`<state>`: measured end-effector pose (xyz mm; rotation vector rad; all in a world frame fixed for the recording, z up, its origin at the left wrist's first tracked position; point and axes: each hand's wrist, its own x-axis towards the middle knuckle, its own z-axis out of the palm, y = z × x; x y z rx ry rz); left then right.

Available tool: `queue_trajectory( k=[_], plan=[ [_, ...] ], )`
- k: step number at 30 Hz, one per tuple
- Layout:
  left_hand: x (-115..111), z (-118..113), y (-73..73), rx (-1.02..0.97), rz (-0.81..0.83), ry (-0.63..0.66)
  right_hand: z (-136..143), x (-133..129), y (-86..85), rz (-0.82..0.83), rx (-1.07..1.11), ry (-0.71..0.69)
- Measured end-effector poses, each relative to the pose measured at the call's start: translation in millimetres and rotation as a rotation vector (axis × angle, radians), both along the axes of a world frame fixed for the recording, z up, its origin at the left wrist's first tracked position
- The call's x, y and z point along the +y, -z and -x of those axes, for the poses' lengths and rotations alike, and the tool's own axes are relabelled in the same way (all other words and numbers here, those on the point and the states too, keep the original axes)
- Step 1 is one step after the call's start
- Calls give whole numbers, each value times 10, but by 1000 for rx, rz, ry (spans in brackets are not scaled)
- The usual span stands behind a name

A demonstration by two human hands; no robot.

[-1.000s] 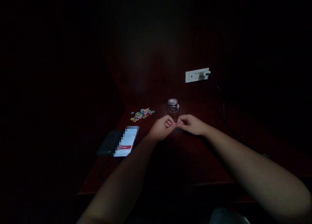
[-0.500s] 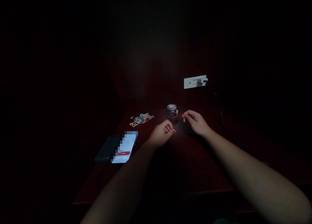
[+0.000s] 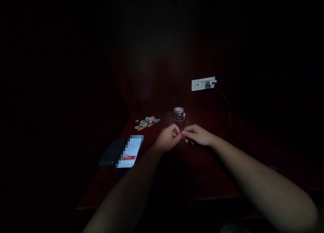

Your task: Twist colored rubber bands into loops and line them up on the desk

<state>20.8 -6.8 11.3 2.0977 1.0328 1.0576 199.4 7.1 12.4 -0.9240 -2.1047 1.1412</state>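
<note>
Beyond, jar (image 3: 179, 110); leftward, bands (image 3: 148, 121), phone (image 3: 133, 151); left hand (image 3: 168, 138), right hand (image 3: 198, 135) pinched, contents unclear.

l hand (image 3: 168, 138) & r hand (image 3: 198, 134) meet at fingertips low over dark red table (image 3: 202, 179), thumbs & fingers pinched; what's betw them too small to tell. clear jar (image 3: 179, 115) w/ pinkish top stands just behind. pile of multicol. bands (image 3: 147, 124) to its left. nearer, lit phone (image 3: 131, 152), part pixelated, w/ red bar on screen, just beside dark flat device (image 3: 112, 153). white wall socket (image 3: 198, 85) w/ plug (image 3: 211, 82) in, at back r.; dark cable (image 3: 230, 118) below.
</note>
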Motion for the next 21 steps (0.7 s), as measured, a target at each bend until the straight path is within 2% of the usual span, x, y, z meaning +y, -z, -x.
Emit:
queue_trajectory(
  k=[7,15,21],
  plan=[
    [8,10,-1,19,-21,-37,2,14,1,104,55,-102],
    [-1,10,-19,33,-47,-67,8,-37,-52,113,42,-66],
    [16,18,-8,32,-72,-67,6,-7,-17,115,49,-57]
  ],
)
